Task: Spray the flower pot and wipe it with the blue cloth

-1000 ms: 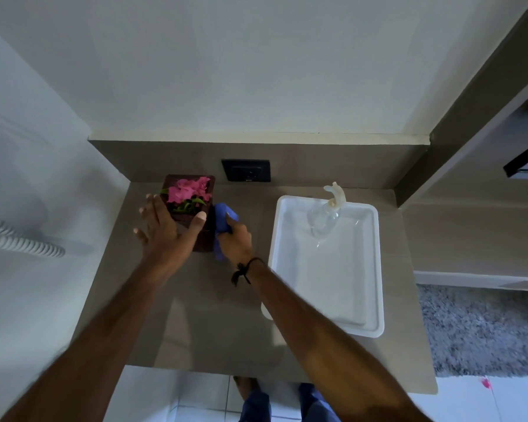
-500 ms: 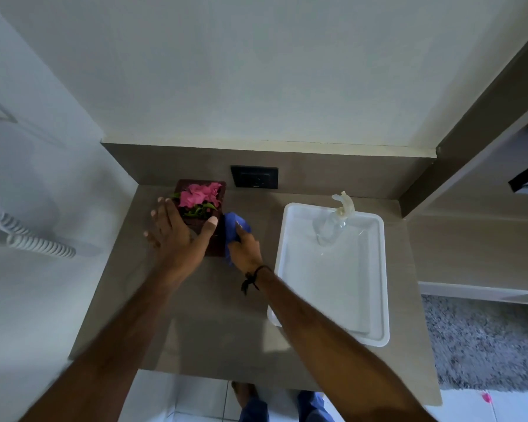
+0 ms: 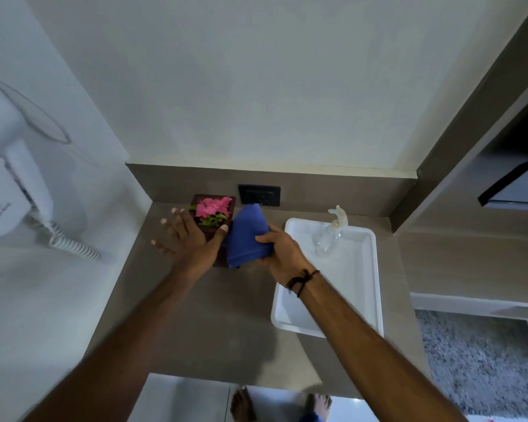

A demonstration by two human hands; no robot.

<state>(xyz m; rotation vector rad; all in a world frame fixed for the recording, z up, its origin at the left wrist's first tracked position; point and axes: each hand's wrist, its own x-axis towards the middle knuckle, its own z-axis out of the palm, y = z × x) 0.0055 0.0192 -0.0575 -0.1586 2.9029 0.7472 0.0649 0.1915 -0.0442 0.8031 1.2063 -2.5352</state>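
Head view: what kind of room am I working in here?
Probably a hotel room or bathroom vanity nook: a wall-mounted hair dryer with coiled cord, a wall socket above a narrow counter, and a rug on the floor.

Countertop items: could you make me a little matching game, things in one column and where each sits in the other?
Things:
1. cloth
2. spray bottle
3. pot
4. socket

Places:
A. lying in the white tray
B. on the back panel behind the counter
C. gripped in the right hand
D. steadied by the left hand, in the counter's back left corner

Pairs: 1-C, 2-A, 3-D, 4-B
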